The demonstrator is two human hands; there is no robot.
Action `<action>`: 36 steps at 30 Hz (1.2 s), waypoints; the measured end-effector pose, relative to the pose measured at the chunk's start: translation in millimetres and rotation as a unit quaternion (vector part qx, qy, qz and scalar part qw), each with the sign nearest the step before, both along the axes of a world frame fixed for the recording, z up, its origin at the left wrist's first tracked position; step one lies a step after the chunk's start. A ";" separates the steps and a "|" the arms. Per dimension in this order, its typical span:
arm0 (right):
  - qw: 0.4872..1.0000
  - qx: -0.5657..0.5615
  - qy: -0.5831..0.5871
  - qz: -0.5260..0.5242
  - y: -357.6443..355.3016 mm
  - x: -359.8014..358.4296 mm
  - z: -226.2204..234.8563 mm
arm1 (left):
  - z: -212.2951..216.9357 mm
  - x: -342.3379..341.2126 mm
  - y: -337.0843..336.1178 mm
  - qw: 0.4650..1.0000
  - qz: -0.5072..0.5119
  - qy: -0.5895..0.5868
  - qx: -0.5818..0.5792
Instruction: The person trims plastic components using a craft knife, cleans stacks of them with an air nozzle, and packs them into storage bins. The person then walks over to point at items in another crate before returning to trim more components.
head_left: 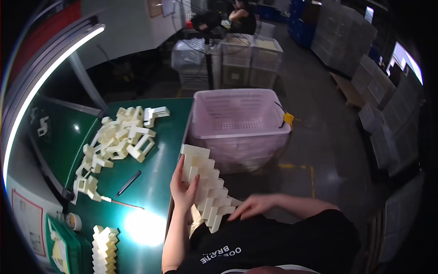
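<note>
A stepped stack of cream plastic parts, nested one against another, is held up at the table's right edge, close to my body. My left hand grips it from the left side, thumb across the front and fingers partly hidden behind. At the stack's lower right end is my right hand, fingers stretched toward the last parts; whether they touch is hard to see. Another cream piece shows below the stack, partly covered by my left forearm.
Loose cream parts lie heaped on the green table, with a dark pen-like tool and a thin reddish rod. Nearer are another nested row and a green box. A pink crate stands beyond the stack.
</note>
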State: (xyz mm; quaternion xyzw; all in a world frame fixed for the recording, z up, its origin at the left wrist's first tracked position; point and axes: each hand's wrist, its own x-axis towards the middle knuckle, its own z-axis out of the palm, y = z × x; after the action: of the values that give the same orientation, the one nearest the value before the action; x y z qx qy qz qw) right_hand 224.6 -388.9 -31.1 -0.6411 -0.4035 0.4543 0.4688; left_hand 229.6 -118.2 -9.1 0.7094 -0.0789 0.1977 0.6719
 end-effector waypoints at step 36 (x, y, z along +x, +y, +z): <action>0.954 -0.092 -0.170 -0.228 -138.3 121.2 -25.0 | -48.2 81.4 -14.5 0.969 0.030 0.205 0.135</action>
State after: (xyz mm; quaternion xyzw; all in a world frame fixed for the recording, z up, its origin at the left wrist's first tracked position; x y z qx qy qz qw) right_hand 345.8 -527.2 -56.1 -0.8242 -0.2772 0.2546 0.4230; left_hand 311.0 -132.7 -57.3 0.8209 0.0557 0.0554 0.5657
